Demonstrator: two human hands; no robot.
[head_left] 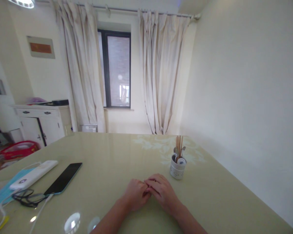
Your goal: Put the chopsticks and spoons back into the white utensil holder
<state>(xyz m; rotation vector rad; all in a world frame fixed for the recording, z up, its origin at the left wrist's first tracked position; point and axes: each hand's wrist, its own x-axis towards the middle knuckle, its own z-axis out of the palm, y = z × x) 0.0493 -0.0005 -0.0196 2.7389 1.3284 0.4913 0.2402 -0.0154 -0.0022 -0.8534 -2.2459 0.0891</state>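
Observation:
My left hand (pixel 134 193) and my right hand (pixel 162 190) rest on the glossy pale green table (pixel 112 152), near its front middle. Their fingertips meet, with the right fingers lying partly over the left ones. Both hands lie palm down with fingers loosely curled together, and nothing shows in either of them. A small white holder (pixel 177 168) with wooden chopsticks and spoons stands just beyond my right hand.
At the left of the table lie a black phone (pixel 64 181), a white remote (pixel 34 174), black glasses (pixel 29 198), a blue face mask (pixel 5 191) and white cables. A white wall runs close along the right edge. Curtains, a window and a white cabinet (pixel 42 122) stand behind.

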